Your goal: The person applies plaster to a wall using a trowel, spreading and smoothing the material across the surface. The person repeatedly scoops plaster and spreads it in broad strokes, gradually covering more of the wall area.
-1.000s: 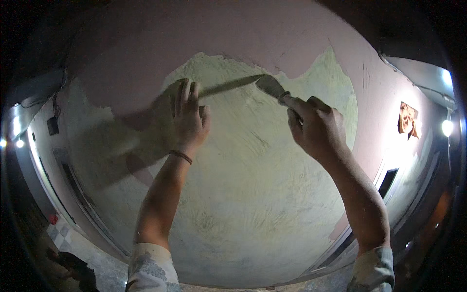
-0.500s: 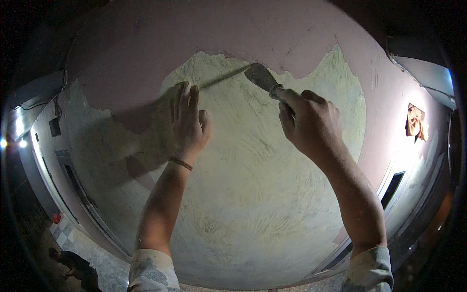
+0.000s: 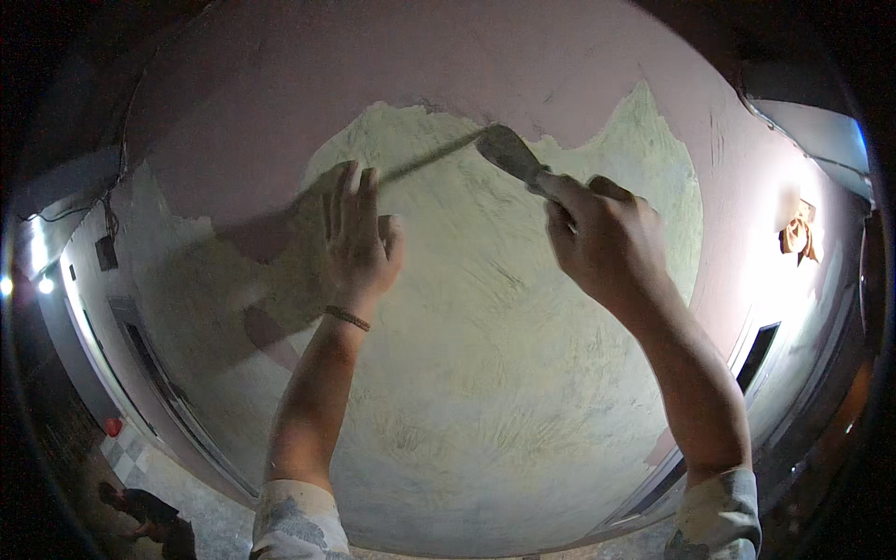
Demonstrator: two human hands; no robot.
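A wall (image 3: 448,308) fills the middle of the view, with a large pale greenish scraped patch under pinkish-mauve paint (image 3: 448,56). My right hand (image 3: 611,229) is closed round the handle of a paint scraper (image 3: 507,151). The scraper's flat metal blade points up and left, its tip at the ragged paint edge along the top of the patch. To the left, my left hand (image 3: 359,238) lies flat against the wall, fingers stretched upward and thumb apart, holding nothing. A braided band is on its wrist. Both hands cast dark shadows to the left.
At the lower left a person in dark clothes (image 3: 149,518) bends over the floor, near a red round object (image 3: 113,427). A brown cloth (image 3: 800,238) hangs on the brightly lit right part of the wall. A cable (image 3: 107,201) and bright lamps (image 3: 45,285) are at left.
My right hand and the scraper have moved slightly right and down, with the blade tip still near the paint edge. My left hand stays in place.
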